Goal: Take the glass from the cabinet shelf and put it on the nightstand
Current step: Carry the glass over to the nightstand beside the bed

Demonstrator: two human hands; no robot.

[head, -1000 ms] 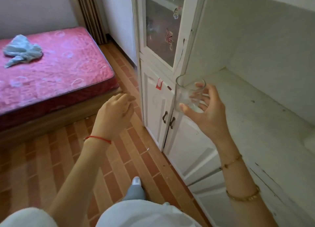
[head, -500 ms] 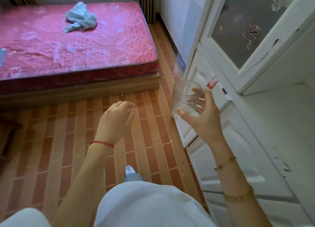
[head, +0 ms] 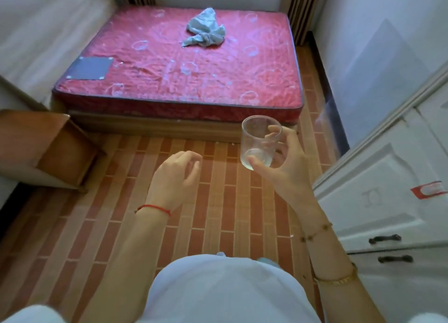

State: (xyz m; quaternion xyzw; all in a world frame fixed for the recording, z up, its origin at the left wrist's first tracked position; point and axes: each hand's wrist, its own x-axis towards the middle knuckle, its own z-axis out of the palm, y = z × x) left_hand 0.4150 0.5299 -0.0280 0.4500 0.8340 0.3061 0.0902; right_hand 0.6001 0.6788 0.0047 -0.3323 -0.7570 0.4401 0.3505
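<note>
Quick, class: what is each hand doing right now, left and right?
Left hand: empty, fingers loosely curled, holding nothing.
Right hand: closed around the clear glass, held upright above the floor.

Left wrist: thin red string bracelet.
Right wrist: two gold bracelets.
Clothing: white top, bare forearms.
</note>
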